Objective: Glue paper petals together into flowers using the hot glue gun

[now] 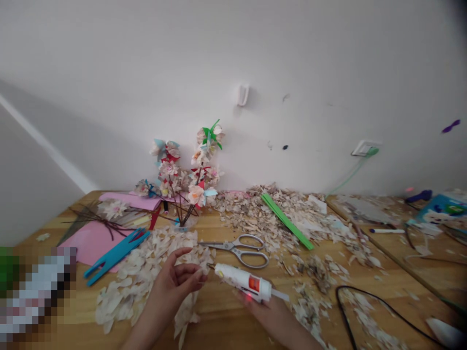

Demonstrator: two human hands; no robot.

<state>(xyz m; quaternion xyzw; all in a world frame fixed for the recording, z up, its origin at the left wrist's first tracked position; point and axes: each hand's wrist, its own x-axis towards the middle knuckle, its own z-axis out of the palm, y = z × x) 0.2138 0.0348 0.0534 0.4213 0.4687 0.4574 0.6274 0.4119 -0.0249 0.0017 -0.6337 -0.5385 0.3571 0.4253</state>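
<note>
My right hand (270, 306) grips a white hot glue gun (243, 281) with a red label, its nozzle pointing left. My left hand (175, 284) is pinched on a small pale petal piece (203, 272) held right at the nozzle tip. Both hands hover over a wooden table (226, 311), above a heap of pale paper petals (146, 272). Silver scissors (239, 249) lie just beyond the glue gun.
A bunch of paper flowers on dark stems (188, 175) stands near the wall. Pink paper (95, 240), blue paper strips (116, 253), green strips (286, 221) and more scraps (255, 209) lie about. A black cable (368, 304) loops at right, and a wall socket (365, 147) sits above.
</note>
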